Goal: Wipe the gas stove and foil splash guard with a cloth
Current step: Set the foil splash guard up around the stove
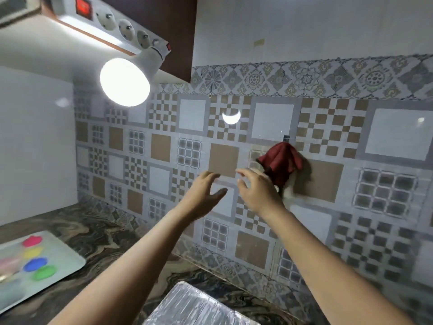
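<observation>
A dark red cloth [281,164] hangs from a small hook [286,137] on the patterned tile wall. My right hand [256,191] is raised just left of and below the cloth, fingers spread, and I cannot tell whether it touches the cloth. Level with it and a little further left, my left hand [202,195] is open and empty. A foil-covered surface [199,308] shows at the bottom edge, below my arms. The gas stove is out of view.
A lit bulb [125,82] hangs from a power strip [112,22] under the upper cabinet at top left. A tray [68,261] with coloured round pieces lies on the dark marbled counter [98,231] at left.
</observation>
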Motion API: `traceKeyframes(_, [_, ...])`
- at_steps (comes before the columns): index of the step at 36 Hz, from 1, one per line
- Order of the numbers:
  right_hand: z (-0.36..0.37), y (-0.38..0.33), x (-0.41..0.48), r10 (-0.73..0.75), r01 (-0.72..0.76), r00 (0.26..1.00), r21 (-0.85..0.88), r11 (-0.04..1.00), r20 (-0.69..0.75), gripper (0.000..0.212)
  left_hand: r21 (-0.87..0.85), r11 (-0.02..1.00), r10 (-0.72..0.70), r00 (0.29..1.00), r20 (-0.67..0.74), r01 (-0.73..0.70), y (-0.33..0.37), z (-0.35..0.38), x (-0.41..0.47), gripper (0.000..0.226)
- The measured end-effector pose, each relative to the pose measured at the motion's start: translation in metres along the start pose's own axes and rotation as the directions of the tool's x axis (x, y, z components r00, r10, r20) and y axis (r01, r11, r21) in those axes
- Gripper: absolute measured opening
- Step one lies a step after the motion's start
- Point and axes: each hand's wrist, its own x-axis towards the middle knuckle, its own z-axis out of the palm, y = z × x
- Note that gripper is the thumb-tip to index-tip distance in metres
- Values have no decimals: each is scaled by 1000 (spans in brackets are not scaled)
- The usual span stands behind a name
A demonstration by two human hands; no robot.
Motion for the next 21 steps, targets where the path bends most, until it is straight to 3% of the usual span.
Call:
traceKeyframes(6, [88,-44,-70,-18,-22,962,145,989,271,36,110,969,-228,971,66,220,-89,4,-140,56])
traceKeyframes(12, [185,-94,-153,-132,10,855,239,971,501,37,203,859,-489,871,48,471,-148,-15,-288,56])
traceKeyframes(14, [215,-109,-183,-175,13,797,274,962,578,38,165,799,-584,811,-12,578,-156,-28,-333,54])
traceKeyframes(17, [248,-131,-225,-235,0,701,330,944,673,38,77,695,-698,696,-168,715,-162,-47,-399,73])
traceKeyframes(21, [282,-156,-273,-343,29,591,405,914,730,39,60,540,-776,524,-351,839,-161,-64,-480,58])
